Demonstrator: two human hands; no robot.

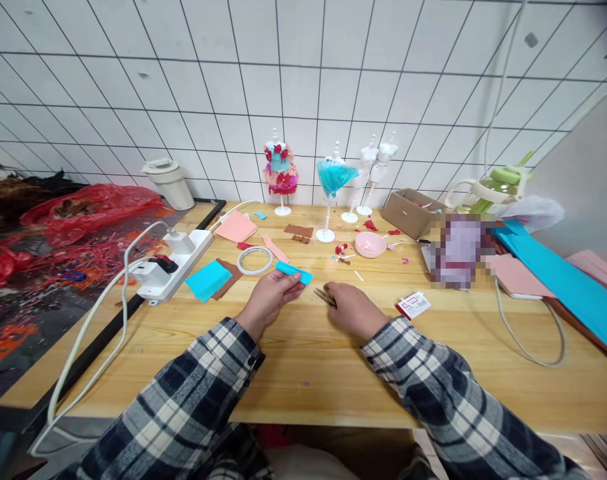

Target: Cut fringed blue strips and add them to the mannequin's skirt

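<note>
My left hand (274,293) pinches a small folded strip of blue paper (294,272) over the middle of the wooden table. To its right, my right hand (354,308) is closed round a pair of scissors (325,297), whose tips point left toward the strip without touching it. A white tape roll (254,261) lies just behind my left hand. Farther left, a blue sheet (209,279) rests over a brown one. Behind my hands stand a small dress form (337,177) with blue pleated paper and another (281,170) dressed in pink, red and blue.
A white power strip (176,270) with cables lies at the left. Toward the back right are a pink bowl (370,244), a cardboard box (413,212), bare dress forms (368,167) and a green-lidded jug (498,190). Long blue paper (563,287) lies at the right.
</note>
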